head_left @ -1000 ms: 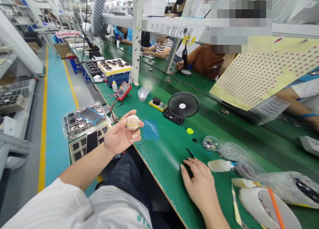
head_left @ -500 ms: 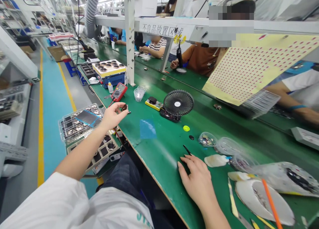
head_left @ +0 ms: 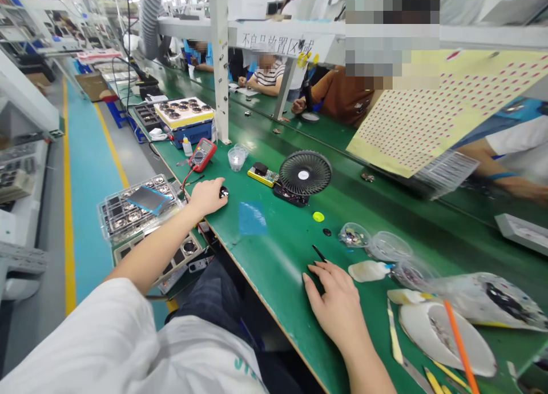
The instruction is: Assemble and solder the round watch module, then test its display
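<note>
My left hand (head_left: 208,196) is at the near table edge, its fingers closed on a small round black-and-silver part (head_left: 224,192) down by the green tabletop. Its fingers partly cover the part. Behind that hand lies a red multimeter (head_left: 202,155); a blue film square (head_left: 252,218) is to its right. My right hand (head_left: 334,294) rests palm down with fingers apart. A thin black tool (head_left: 318,252), perhaps tweezers, pokes out from under its fingertips; the rest is hidden. Beyond stand a black round fan (head_left: 305,173) and a yellow-edged circuit board piece (head_left: 262,175).
Trays of round parts (head_left: 139,208) sit left of the table edge. To the right are a glue bottle (head_left: 370,271), small plastic tubs (head_left: 389,245), a cut-open white container (head_left: 449,340) and an orange stick (head_left: 460,342). A white post (head_left: 219,68) rises behind; co-workers sit across.
My left hand has lowered the small round part from above the table edge to the tabletop, a little to the right. My right hand has hardly moved.
</note>
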`<state>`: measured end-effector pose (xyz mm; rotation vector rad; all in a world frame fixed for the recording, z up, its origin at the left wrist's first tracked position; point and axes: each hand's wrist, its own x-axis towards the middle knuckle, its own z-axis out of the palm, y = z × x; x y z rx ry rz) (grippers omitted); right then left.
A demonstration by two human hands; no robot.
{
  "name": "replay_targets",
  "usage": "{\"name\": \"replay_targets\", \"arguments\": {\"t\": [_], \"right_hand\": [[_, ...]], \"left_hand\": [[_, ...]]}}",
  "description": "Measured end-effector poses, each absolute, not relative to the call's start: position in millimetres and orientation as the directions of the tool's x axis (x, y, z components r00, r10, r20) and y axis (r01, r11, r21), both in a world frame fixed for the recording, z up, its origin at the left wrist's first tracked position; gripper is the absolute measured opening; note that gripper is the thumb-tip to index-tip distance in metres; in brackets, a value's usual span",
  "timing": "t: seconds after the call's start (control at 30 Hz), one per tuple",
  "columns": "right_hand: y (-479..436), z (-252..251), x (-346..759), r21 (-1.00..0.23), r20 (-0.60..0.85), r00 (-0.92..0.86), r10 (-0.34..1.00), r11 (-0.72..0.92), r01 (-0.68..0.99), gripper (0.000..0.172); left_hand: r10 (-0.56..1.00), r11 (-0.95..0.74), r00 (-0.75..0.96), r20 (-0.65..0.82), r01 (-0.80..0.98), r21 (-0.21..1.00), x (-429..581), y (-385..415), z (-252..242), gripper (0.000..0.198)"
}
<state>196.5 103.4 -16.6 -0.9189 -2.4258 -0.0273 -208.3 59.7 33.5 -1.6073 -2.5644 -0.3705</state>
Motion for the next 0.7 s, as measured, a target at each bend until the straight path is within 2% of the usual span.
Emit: {"name": "replay_targets", "arguments": {"t": [0.2, 0.7], "right_hand": [[106.0, -17.7, 196.1, -0.155, 0.499, -0.64, 0.584, 0.787, 0.597, 0.044], [106.4, -13.3, 194.5, -0.137, 0.527, -0.652, 0.546, 0.811, 0.569, 0.044]], "left_hand": [[0.88, 0.434, -0.444, 0.168, 0.896, 0.09, -209.3, 64.4, 33.6, 0.057], [0.882, 0.433, -0.44, 0.169, 0.898, 0.076, -208.4, 62.8, 31.7, 0.057]]}}
